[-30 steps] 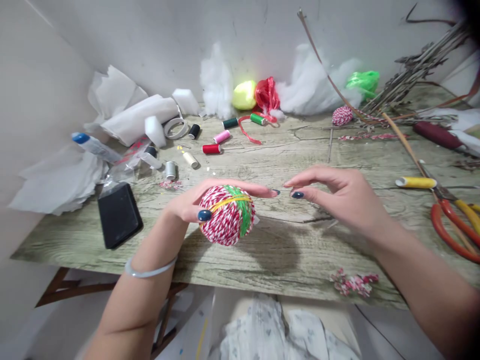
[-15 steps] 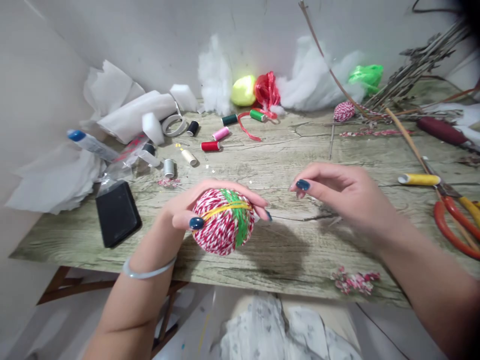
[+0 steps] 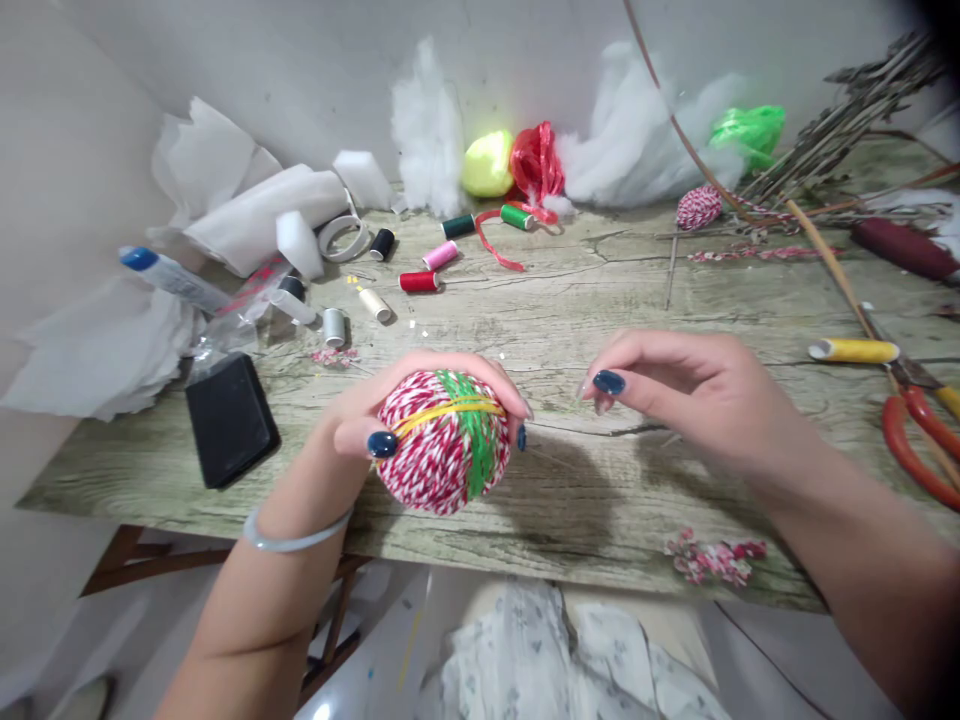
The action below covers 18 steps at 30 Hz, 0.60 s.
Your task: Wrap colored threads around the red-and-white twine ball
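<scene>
My left hand (image 3: 360, 415) is wrapped round a ball (image 3: 442, 440) wound in red-and-white twine, with a green band and a thin yellow thread across it, held just above the near part of the wooden table (image 3: 540, 330). My right hand (image 3: 675, 390) hovers a short way to the right of the ball, thumb and forefinger pinched together; what they pinch is too thin to make out.
Thread spools (image 3: 420, 281) lie at the back left near white paper (image 3: 247, 215) and a black case (image 3: 229, 420). Stuffing (image 3: 637, 150), a yellow ball (image 3: 487, 163), red ribbon (image 3: 534, 165) and twigs (image 3: 840, 140) line the back. A yellow spool (image 3: 851, 350) and red-handled pliers (image 3: 911, 440) lie right.
My left fingers curled down tighter over the ball. My right hand drew back to the right, away from the left fingertips, and its pinch closed.
</scene>
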Each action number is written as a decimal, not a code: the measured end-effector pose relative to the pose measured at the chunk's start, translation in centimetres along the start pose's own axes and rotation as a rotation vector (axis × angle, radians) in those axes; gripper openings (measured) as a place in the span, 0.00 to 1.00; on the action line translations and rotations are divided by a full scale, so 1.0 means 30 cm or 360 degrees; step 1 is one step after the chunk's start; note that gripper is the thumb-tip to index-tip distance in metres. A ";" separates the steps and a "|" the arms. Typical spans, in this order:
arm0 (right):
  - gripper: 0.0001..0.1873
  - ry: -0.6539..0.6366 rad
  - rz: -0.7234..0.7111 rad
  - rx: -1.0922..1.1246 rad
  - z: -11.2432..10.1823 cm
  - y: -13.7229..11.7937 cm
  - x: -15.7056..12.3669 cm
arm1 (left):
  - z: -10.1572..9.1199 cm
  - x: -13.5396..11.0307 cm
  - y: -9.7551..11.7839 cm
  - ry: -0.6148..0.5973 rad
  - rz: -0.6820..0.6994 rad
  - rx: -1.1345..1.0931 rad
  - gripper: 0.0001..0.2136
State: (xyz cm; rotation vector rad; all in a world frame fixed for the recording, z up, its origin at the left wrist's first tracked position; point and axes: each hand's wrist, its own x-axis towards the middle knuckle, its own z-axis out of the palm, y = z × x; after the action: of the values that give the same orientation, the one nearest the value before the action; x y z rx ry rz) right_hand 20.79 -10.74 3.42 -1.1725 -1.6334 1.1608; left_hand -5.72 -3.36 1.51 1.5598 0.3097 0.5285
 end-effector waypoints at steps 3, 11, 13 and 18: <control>0.06 0.0028 -0.0015 -0.0021 -0.002 0.004 0.000 | 0.000 -0.001 -0.003 -0.0122 -0.0003 -0.0242 0.33; 0.15 -0.0166 0.0053 -0.0149 0.017 0.010 0.008 | -0.009 0.008 -0.004 -0.0209 0.0022 -0.0357 0.31; 0.11 -0.0176 0.0042 -0.0246 0.026 0.012 0.012 | -0.011 0.014 -0.004 -0.0252 -0.0013 -0.0382 0.31; 0.07 -0.0163 -0.0029 -0.0330 0.040 0.031 0.022 | -0.027 0.027 -0.019 -0.0291 -0.0029 -0.0326 0.34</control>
State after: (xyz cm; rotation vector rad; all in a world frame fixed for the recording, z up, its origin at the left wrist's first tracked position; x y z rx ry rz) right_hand 19.72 -10.24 2.28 -1.2414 -1.8749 1.0750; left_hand -5.36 -2.22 1.06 1.3933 0.1260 0.3874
